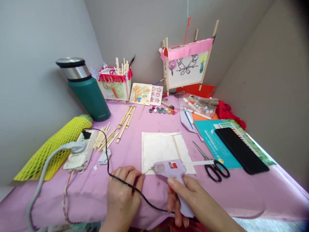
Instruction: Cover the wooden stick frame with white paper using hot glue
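My right hand (183,196) is wrapped round the handle of a lavender hot glue gun (166,168), its nozzle pointing left over the lower left part of a white sheet (156,146). A whitish glue stick (202,162) sticks out of the gun's back. My left hand (125,190) rests with curled fingers at the sheet's lower left corner; what they hold, if anything, is hidden. Across this hand runs the gun's black cord (107,154). A thin wooden stick (176,145) lies on the sheet. Black-handled scissors (212,166) lie to the right.
Left stand a power strip (83,148), a yellow foam net (58,145) and a teal bottle (89,96). Bamboo sticks (125,120) lie near paint pots (163,110). A phone (241,149) rests on a blue book (210,137). Behind, a decorated lantern (188,64) hangs near a fringed box (114,87).
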`<state>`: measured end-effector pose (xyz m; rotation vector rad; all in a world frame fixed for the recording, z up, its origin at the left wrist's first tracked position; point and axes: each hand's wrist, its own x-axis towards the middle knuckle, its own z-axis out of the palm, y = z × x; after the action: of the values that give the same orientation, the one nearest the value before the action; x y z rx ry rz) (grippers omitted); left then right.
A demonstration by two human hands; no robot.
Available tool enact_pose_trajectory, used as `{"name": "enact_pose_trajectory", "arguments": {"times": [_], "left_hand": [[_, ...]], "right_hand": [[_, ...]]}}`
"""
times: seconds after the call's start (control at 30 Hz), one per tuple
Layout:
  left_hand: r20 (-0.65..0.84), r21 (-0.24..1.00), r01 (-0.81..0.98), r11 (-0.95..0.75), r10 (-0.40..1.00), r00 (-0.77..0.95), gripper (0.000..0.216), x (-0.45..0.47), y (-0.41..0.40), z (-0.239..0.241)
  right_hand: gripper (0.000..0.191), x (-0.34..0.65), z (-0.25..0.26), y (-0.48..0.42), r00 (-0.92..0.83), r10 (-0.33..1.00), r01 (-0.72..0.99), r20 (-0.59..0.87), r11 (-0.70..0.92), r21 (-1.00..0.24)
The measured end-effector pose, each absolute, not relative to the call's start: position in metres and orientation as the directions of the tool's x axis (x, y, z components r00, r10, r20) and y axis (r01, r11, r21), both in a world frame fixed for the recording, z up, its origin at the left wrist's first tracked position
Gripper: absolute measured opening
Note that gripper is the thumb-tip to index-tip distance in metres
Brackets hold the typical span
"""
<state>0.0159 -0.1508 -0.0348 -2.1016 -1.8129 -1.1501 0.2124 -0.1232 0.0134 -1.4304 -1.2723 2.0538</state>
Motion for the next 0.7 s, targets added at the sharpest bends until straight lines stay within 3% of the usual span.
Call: {"name": "enact_pose_trajectory", "arguments": {"times": [0.7], "left_hand": [[0.636, 0.323, 0.9, -0.292, 0.771, 0.022, 0.006, 0.013, -0.148, -0.039]], "right_hand": [[0.041, 0.231, 0.003, -0.129, -0.39, 0.726, 0.134, -0.566, -0.564, -0.815]]}}
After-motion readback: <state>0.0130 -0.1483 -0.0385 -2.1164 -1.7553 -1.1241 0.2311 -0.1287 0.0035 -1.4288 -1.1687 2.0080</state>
